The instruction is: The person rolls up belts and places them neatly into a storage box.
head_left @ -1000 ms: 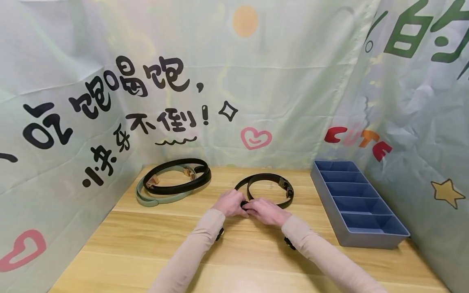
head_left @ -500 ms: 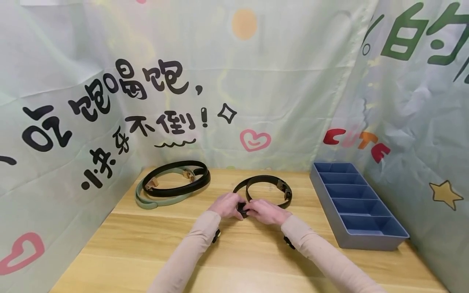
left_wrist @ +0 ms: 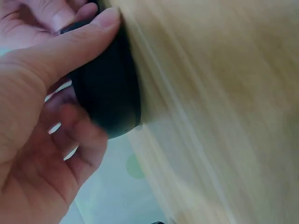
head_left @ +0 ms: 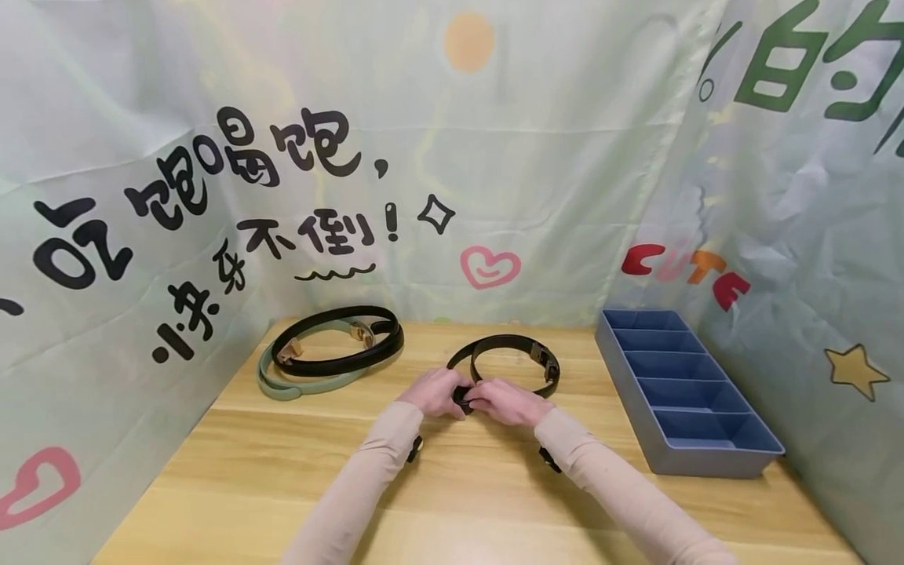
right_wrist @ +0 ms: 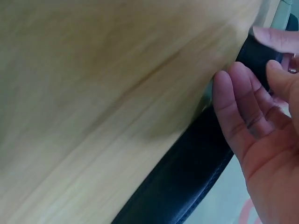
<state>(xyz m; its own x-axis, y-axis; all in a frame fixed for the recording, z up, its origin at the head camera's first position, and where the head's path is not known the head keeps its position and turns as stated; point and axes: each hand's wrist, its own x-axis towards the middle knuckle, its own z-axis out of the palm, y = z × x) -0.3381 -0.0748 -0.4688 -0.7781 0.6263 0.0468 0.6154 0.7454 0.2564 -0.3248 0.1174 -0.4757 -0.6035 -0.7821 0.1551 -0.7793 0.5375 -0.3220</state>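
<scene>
A black belt (head_left: 553,384) stands on edge in a loop at mid-table, its dark metal buckle (head_left: 542,359) on the loop's right side. At the loop's near left, the belt's free end is curled into a small roll (head_left: 461,399) between the two hands. My left hand (head_left: 434,391) grips that roll from the left, its thumb across the black strap (left_wrist: 110,88) in the left wrist view. From the right, my right hand (head_left: 510,402) pinches the roll. In the right wrist view, the strap (right_wrist: 187,163) runs beneath the right fingers.
Back left, another looped black belt (head_left: 339,367) lies over a pale green belt (head_left: 318,387); gold-toned buckles show. A blue-grey divided box (head_left: 628,412) with several compartments stands at the right. Printed cloth walls (head_left: 551,196) border the wooden table (head_left: 452,502).
Both hands have shifted slightly, and the rolled end between them shows more than before. The big loop, the other belts and the box stay in place while the head view drifts a little.
</scene>
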